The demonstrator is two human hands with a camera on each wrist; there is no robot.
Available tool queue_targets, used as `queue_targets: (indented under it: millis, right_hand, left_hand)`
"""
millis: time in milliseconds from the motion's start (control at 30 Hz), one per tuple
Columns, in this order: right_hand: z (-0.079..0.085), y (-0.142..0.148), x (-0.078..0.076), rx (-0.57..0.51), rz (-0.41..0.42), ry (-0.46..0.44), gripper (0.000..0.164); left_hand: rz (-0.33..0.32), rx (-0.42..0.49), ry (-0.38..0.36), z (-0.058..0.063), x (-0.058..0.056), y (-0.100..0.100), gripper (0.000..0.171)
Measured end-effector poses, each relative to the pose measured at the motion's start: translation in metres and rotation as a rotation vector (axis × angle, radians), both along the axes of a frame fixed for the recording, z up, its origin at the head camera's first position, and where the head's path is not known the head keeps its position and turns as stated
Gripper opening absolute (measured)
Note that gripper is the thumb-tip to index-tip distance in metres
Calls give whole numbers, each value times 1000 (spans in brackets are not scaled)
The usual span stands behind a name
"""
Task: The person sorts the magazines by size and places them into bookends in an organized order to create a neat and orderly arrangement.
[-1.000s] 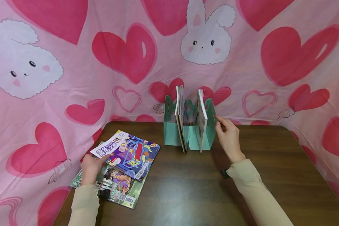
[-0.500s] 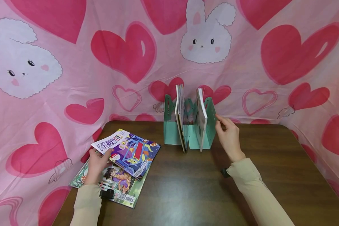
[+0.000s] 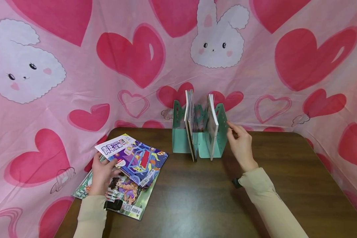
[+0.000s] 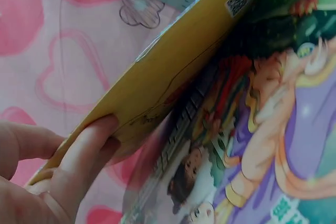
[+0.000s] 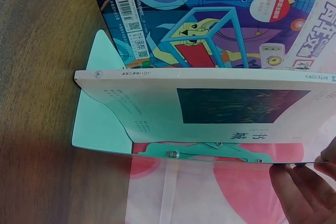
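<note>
My left hand (image 3: pixel 100 174) pinches the left edge of a purple magazine (image 3: pixel 141 162) with a white title strip. Its yellow underside (image 4: pixel 157 72) shows in the left wrist view, tilted up from a green illustrated magazine (image 3: pixel 126 193) lying below. My right hand (image 3: pixel 241 145) grips the upper edge of the right-hand panel of a green metal bookend (image 3: pixel 222 130), thumb on one side and fingers (image 5: pixel 299 195) on the other. Inside the bookend a white-covered magazine (image 5: pixel 157 108) stands upright close to that panel. Further left in it stand several thin magazines (image 3: pixel 191 125).
Everything rests on a dark brown table (image 3: pixel 193 198). A pink cloth (image 3: pixel 178 72) with hearts and rabbits hangs close behind and along the left side. Between the two upright groups in the bookend there is a gap.
My left hand has lifted the purple magazine's left side and shifted it slightly away from me, with fingers now further beneath it. The right hand and the bookend have stayed put.
</note>
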State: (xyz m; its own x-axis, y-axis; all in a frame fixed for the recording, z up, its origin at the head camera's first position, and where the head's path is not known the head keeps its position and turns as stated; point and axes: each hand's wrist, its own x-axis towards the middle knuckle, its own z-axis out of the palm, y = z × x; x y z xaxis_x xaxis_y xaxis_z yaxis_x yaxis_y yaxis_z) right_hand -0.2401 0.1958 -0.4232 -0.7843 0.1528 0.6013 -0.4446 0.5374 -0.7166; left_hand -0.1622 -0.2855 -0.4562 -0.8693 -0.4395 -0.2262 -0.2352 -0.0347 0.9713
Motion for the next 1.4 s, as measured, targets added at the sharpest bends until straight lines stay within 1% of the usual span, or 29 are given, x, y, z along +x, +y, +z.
queue_targets:
  millis: [100,233,367,433,633,833,867,933,1067,1133,1233,1400]
  right_hand:
    - [0,0,0,4,0,1,31]
    - [0,0,1,1,1,-5,31]
    - [1,0,1,-2,4,-8,31]
    - [1,0,1,-1,5,-6,31]
    - [0,0,1,5,1,-9,31]
    - [0,0,1,5,0,-16,31]
    - [0,0,1,6,1,-15,31]
    - [0,0,1,6,2,-14,32]
    - [-1,-1,1,5,5,-11,32]
    - [-1,-1,1,3,8,-10,32]
    - [-1,-1,1,5,8,-6,32]
    - [0,0,1,2,8,2,32]
  left_hand:
    - [36,-12,57,4,-1,3,74]
    - [63,-20,144,11,-1,11,65]
    - [78,-34,230,20,1,21,63]
    - [83,-65,265,24,3,25,62]
    - [69,-246,357,36,9,36,61]
    - [40,-311,462,48,16,46,64]
    - [38,-332,482,50,17,48,63]
    - [37,-408,515,54,20,52,63]
    - [56,-617,546,61,23,58,61]
    - [62,-703,563,63,25,61,60]
    - [65,-788,599,66,27,63,60]
    - [39,-902,651,67,29,66,64]
